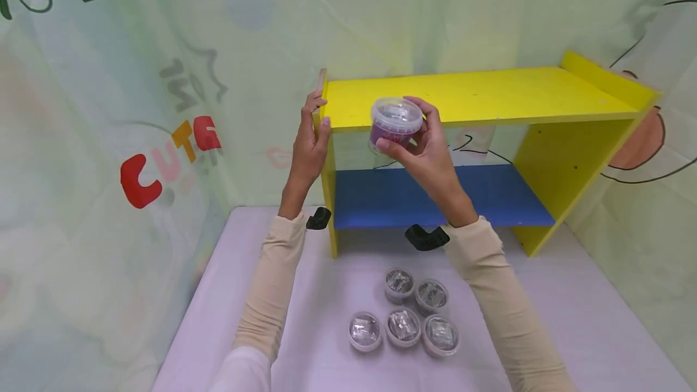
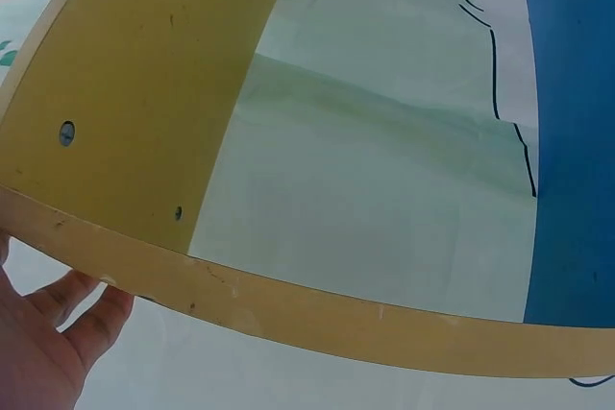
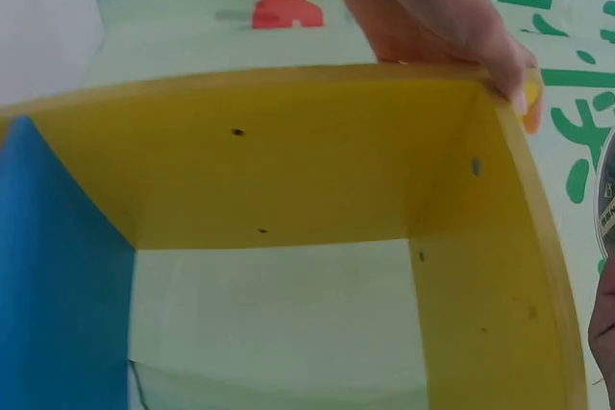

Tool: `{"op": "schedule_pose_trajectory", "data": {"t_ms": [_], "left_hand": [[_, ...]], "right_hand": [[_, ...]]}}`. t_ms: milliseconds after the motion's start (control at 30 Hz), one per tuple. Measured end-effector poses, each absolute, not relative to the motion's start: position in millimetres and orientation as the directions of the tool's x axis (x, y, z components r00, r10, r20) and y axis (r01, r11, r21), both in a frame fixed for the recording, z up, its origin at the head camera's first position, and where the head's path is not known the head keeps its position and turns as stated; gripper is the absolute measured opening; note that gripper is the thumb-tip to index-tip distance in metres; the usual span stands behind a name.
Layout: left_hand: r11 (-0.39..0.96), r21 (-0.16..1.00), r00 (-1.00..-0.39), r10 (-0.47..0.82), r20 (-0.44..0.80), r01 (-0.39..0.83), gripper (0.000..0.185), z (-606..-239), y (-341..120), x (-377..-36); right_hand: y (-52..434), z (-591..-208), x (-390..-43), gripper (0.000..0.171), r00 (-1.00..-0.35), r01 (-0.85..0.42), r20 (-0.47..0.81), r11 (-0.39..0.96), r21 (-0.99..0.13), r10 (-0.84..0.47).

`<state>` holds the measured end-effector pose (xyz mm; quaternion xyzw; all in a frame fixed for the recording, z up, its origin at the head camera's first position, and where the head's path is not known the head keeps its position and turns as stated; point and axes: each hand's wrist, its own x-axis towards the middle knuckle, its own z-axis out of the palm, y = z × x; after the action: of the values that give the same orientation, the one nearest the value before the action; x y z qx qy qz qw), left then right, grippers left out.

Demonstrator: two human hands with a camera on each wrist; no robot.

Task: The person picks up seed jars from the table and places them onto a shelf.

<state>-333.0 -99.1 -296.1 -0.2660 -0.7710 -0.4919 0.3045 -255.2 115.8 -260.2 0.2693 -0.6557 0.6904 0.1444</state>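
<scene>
My right hand [image 1: 433, 165] holds a small round plastic tub [image 1: 395, 124] with a clear lid and a purple label, thumb on the near side and fingers around the far side. The tub is raised in front of the yellow top board [image 1: 490, 92] of a shelf unit and overlaps it in the head view. At the unit's upper left corner, my left hand [image 1: 308, 156] grips the yellow side panel [image 1: 328, 186], its thumb at the front edge and fingers on the outer face. The right wrist view catches only a sliver of the tub [image 3: 607, 204].
Several similar tubs [image 1: 403, 326] with silvery contents stand grouped on the white-covered table [image 1: 310, 319], in front of the unit. A blue middle shelf [image 1: 392, 198] spans the unit below the top board. Printed cloth [image 1: 261, 77] hangs behind and on both sides.
</scene>
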Motion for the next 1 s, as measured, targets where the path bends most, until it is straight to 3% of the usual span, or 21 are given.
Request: {"op": "schedule_pose_trajectory", "data": {"t_ms": [200,400,767,1000], "left_hand": [[0.357,0.602,-0.672,0.107,0.733,0.714,0.035,-297,-100,-334],[0.330,0.606,-0.666,0.104,0.739,0.724,0.036,-297,-100,-335],[0.342,0.576,-0.641,0.114,0.759,0.742,0.034,-295,-100,-337],[0.344,0.588,-0.653,0.108,0.750,0.732,0.035,-298,-101,-338]], "right_hand": [[113,-233,-281,0.070,-0.792,-0.610,0.600,0.109,-0.785,-0.118],[111,-223,-299,0.072,-0.819,-0.572,0.550,0.317,-0.757,-0.163],[112,-208,-303,0.078,-0.931,-0.362,0.348,0.413,-0.836,-0.112],[113,-209,-304,0.082,-0.949,-0.309,0.300,0.464,-0.830,-0.096]]}}
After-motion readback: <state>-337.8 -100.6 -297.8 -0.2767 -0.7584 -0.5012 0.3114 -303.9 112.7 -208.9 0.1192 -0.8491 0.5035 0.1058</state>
